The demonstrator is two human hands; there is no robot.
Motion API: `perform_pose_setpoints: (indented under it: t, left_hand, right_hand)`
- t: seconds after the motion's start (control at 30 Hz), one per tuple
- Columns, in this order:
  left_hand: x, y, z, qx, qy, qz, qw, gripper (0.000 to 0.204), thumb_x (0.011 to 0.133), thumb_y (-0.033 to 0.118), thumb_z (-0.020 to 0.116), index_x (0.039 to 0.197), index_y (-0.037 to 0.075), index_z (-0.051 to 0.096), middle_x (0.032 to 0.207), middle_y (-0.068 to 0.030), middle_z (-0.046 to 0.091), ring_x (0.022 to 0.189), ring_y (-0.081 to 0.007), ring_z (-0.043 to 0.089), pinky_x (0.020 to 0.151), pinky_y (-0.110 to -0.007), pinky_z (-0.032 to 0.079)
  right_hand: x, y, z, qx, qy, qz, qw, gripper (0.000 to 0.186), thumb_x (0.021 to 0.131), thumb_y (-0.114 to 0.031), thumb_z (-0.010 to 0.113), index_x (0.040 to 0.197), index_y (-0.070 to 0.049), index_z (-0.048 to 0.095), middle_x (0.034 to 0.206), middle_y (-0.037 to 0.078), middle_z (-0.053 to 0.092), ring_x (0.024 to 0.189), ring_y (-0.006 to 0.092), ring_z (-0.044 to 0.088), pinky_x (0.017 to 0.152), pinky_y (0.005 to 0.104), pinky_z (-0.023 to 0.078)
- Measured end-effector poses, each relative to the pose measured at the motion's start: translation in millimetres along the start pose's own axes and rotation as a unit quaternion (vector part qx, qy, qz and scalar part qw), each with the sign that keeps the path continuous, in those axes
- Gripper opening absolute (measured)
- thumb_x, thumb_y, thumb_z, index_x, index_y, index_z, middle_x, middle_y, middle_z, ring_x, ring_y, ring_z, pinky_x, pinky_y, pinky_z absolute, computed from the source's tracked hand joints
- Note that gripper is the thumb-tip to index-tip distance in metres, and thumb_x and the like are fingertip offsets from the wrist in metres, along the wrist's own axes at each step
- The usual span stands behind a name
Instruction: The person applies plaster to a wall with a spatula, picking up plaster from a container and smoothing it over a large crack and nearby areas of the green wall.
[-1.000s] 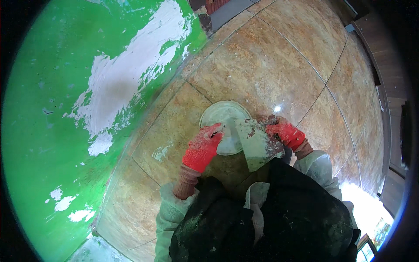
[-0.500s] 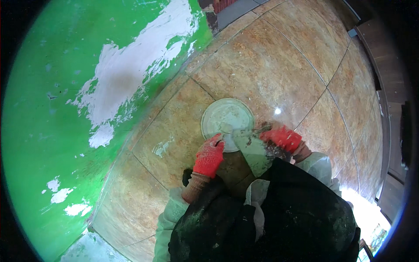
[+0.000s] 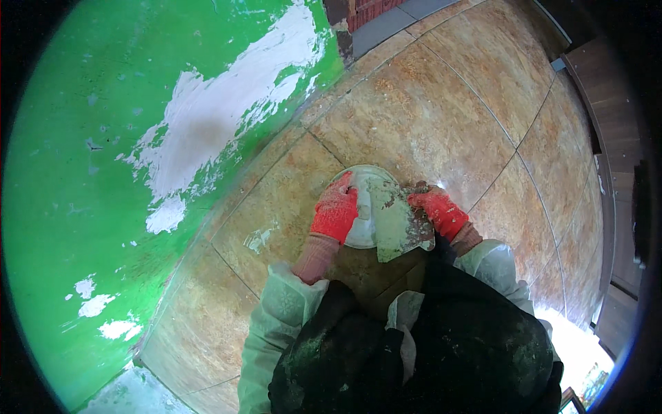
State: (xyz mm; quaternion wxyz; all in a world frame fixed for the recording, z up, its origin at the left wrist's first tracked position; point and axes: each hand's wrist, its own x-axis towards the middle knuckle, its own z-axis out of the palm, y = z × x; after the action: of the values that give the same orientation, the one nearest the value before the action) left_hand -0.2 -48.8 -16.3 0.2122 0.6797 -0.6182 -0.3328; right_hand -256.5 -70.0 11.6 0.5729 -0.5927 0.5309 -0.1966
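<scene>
My left hand (image 3: 336, 210), in a red glove, is over the left part of a round whitish tub or lid (image 3: 362, 237); I cannot tell which of the two it is. Its fingers are curled, and a small pale piece shows by the thumb, too unclear to name. In my right hand (image 3: 441, 209), also red-gloved, is a plastering trowel (image 3: 391, 217). The trowel's broad flat blade is smeared with pale plaster and dark spots. It tilts across the right side of the round thing, covering part of it.
To the left rises a green wall (image 3: 62, 186) with a large white plaster patch (image 3: 200, 127) and smaller ones low down. Brownish floor tiles (image 3: 427, 117) surround the round thing. Dark wooden panels (image 3: 610, 124) stand at the far right.
My left hand has moved up, farther over the round thing. The trowel has swung upward and left from near my body, and now covers the round thing's right side.
</scene>
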Motion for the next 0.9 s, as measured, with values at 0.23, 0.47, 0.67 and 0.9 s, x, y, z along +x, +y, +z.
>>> perform_pose_setpoints:
  t: [0.23,0.47,0.67,0.9]
  left_hand:
    - [4,18,-7,-0.083,-0.057,-0.099,0.990,0.044,0.087,0.024,0.052,0.127,0.005,0.049,0.119,-0.0197,0.056,0.110,-0.0322,0.054,0.093,-0.037,0.042]
    - [8,-6,17,0.064,0.051,0.080,0.993,0.043,0.089,0.023,0.051,0.129,0.007,0.048,0.114,-0.0195,0.058,0.087,-0.0269,0.063,0.076,-0.037,0.051]
    - [6,9,-8,-0.087,0.001,-0.083,0.993,0.044,0.088,0.022,0.048,0.129,0.004,0.046,0.114,-0.0208,0.057,0.102,-0.0352,0.055,0.087,-0.041,0.044]
    - [8,-13,6,0.056,0.091,0.072,0.992,0.043,0.088,0.019,0.051,0.130,0.009,0.047,0.109,-0.0162,0.060,0.077,-0.0242,0.063,0.063,-0.034,0.052]
  right_hand:
    - [12,8,3,0.070,0.003,0.194,0.979,0.026,0.078,-0.026,0.065,0.089,-0.002,0.068,0.074,0.005,0.062,0.065,0.0140,0.057,0.057,0.0288,0.045]
    - [18,18,8,0.036,0.023,0.094,0.995,0.027,0.078,-0.030,0.066,0.084,-0.004,0.065,0.068,0.001,0.059,0.063,0.0132,0.054,0.056,0.0303,0.043]
    - [7,-32,-5,0.042,0.036,0.231,0.971,0.024,0.078,-0.025,0.066,0.091,-0.004,0.066,0.071,0.003,0.061,0.066,0.0135,0.056,0.059,0.0308,0.045]
    - [30,-15,0,0.030,0.011,0.153,0.988,0.027,0.078,-0.024,0.065,0.092,-0.001,0.066,0.074,0.004,0.062,0.067,0.0131,0.056,0.059,0.0316,0.046]
